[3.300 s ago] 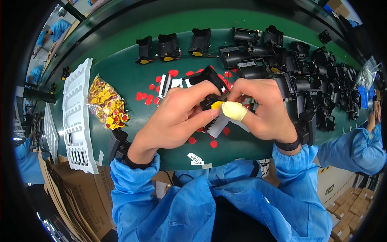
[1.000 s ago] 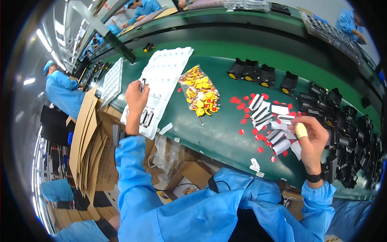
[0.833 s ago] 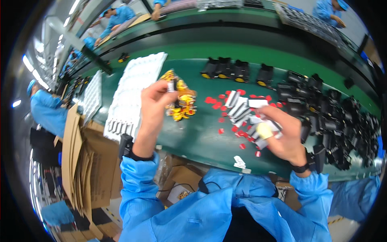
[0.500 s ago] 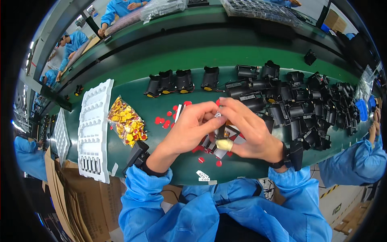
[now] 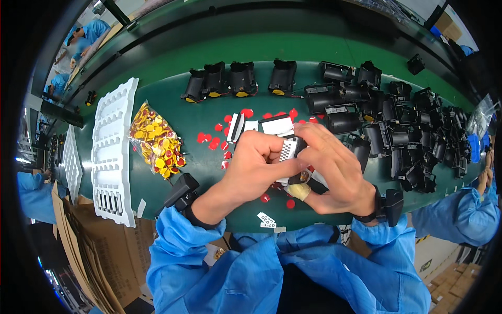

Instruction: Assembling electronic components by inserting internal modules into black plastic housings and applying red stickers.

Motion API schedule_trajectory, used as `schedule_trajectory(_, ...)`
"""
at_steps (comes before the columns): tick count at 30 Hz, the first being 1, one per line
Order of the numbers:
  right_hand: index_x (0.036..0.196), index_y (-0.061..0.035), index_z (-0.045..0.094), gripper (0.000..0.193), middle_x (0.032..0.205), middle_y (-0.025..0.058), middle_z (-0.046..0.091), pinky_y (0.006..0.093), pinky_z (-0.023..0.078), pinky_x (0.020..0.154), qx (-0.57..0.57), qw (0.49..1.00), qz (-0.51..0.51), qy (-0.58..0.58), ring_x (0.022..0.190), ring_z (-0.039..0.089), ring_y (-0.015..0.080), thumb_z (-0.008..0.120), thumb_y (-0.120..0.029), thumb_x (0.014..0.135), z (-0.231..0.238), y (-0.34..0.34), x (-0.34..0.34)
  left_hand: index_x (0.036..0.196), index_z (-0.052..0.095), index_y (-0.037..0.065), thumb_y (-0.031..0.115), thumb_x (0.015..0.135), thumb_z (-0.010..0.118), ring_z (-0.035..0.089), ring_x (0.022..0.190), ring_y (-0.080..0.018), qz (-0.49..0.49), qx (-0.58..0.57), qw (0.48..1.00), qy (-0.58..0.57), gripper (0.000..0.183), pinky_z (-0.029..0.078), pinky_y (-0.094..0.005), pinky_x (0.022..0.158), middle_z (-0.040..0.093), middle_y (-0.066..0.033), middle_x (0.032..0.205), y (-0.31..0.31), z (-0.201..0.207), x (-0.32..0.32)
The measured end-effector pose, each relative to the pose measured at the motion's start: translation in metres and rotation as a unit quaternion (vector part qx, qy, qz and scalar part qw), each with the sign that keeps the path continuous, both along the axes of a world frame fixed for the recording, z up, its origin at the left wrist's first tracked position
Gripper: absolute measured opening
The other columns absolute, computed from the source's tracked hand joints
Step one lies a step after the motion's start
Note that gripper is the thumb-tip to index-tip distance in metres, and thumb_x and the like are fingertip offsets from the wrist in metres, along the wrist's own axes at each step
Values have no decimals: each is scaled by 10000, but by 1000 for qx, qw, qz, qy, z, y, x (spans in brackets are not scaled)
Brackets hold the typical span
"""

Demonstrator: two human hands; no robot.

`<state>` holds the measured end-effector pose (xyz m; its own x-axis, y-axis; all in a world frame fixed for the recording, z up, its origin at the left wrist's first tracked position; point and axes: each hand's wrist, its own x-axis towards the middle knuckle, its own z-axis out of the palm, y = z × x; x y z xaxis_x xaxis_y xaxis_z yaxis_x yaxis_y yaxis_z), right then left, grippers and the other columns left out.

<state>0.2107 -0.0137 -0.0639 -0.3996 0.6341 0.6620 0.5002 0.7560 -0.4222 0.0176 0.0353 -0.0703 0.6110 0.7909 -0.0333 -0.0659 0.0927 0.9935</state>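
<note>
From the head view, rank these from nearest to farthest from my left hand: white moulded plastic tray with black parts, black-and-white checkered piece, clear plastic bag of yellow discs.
1. Black-and-white checkered piece: at the left hand, between both hands.
2. Clear plastic bag of yellow discs: to its left.
3. White moulded plastic tray: farther left, beyond the bag.

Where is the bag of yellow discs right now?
In the head view, the bag lies on the green table, left of centre, just right of the white tray and farther out than the left hand.
</note>
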Motion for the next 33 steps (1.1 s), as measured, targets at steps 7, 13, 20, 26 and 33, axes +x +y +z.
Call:
schedule_trajectory(7, 1165, 44, 523, 618, 1151, 233, 629, 378, 512, 965, -114, 961, -54, 247, 1144, 636, 305, 864, -92, 667, -1, 3, 22, 838, 698, 2, 206, 861, 751, 495, 479, -84, 41, 294, 925, 235, 212, 351, -281, 462, 552, -23, 548, 22, 6, -15)
schedule_trajectory(13, 1220, 17, 457, 689, 1258, 229, 613, 410, 437, 1080, -264, 883, 101, 375, 1254, 568, 284, 862, -66, 669, -3, 3, 14, 889, 657, -3, 351, 883, 710, 629, 575, -239, 78, 377, 854, 349, 358, 444, -360, 512, 647, -108, 666, 7, 18, -1)
schedule_trajectory(20, 1215, 14, 471, 688, 1270, 272, 607, 467, 410, 1100, -175, 950, 107, 237, 1342, 501, 389, 880, -114, 678, -4, 4, 3, 900, 669, 0, 274, 966, 658, 468, 486, -21, -40, -112, 991, -60, 282, 310, -202, 443, 563, 21, 599, -12, 10, 10)
schedule_trajectory(26, 1216, 52, 503, 694, 1313, 283, 586, 410, 518, 1001, -101, 977, 59, 179, 1327, 518, 398, 897, -126, 673, 0, 2, 5, 897, 656, 27, 276, 978, 641, 451, 467, -17, -58, -74, 996, 0, 262, 286, -206, 425, 528, 40, 560, -6, 10, 7)
schedule_trajectory(33, 1127, 43, 539, 619, 1266, 309, 604, 406, 531, 966, -68, 982, 30, 174, 1233, 601, 378, 910, -146, 669, 4, -3, 6, 925, 644, 30, 308, 980, 638, 506, 489, -43, -87, -75, 993, 13, 283, 322, -203, 436, 553, 6, 544, -5, 21, 5)
